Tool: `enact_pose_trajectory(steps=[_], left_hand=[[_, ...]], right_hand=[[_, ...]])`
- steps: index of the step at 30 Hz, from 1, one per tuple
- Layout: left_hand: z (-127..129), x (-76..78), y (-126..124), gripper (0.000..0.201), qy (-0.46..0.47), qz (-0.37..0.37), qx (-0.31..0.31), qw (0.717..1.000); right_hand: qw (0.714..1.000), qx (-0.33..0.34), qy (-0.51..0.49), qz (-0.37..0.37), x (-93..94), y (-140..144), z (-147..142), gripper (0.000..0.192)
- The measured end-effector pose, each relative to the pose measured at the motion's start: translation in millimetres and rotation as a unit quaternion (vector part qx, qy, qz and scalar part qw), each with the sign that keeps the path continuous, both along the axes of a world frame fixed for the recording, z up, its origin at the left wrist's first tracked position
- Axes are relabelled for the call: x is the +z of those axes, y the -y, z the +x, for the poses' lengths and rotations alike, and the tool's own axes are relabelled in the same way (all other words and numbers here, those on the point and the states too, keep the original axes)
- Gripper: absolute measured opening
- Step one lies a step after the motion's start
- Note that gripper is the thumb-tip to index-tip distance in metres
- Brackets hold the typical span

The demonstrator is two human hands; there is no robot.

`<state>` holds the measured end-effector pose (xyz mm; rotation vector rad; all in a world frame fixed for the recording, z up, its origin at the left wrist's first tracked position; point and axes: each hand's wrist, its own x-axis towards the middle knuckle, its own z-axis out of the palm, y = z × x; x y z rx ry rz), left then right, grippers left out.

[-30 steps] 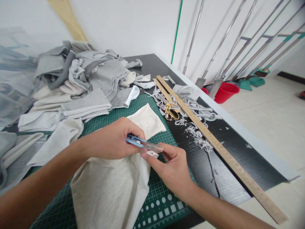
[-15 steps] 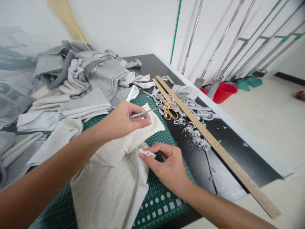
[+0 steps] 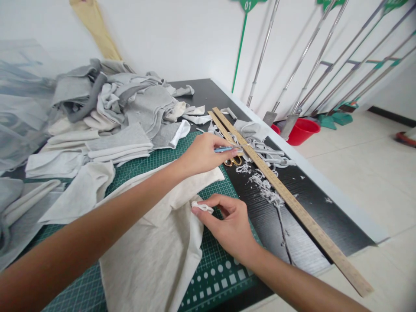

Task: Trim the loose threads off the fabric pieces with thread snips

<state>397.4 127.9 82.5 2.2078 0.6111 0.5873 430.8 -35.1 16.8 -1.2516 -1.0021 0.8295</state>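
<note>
A cream piece of fabric (image 3: 146, 264) lies bunched on the green cutting mat (image 3: 238, 242). My right hand (image 3: 229, 225) is closed at its right side, pinching a small folded white edge (image 3: 203, 207) between thumb and fingers. Over the mat's far right edge is my left hand (image 3: 206, 154), closed around a slim tool with a blue handle (image 3: 223, 149) and thin metal tip; its exact kind is unclear. The tip points toward a wooden ruler (image 3: 292, 206). Gold-handled scissors (image 3: 237, 161) lie just below that hand, partly hidden.
Grey and cream fabric pieces (image 3: 139, 108) are heaped at the back left. Fabric strips and thread scraps (image 3: 264, 186) lie by the ruler on the black table (image 3: 312, 234). Beyond the table stand a red bucket (image 3: 303, 131) and several long-handled cleaning tools against the wall.
My left hand has moved right with the blue-handled tool, from above the cream fabric to near the ruler and scissors. My right hand keeps its pinch. The view has tilted slightly up.
</note>
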Motion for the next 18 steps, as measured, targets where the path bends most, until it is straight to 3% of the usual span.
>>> enact_pose_trajectory(steps=[4,8,13,18], left_hand=[[-40,19.7,-3,0.024,0.004,0.026,0.032,0.999],[-93,26.8,3,0.036,0.027,-0.001,0.072,0.997],[-167,10.8,26,0.046,0.021,-0.159,0.171,0.972],[-228,-16.1,42,0.059,0.044,-0.216,0.195,0.956]], right_hand=[[1.000,0.012,0.022,0.011,-0.9,0,0,0.008],[0.997,0.020,0.056,0.042,-1.9,1,2,0.003],[0.990,0.040,0.115,0.077,-5.6,-4,8,0.004],[0.981,0.103,0.146,0.074,-2.1,-1,24,0.022]])
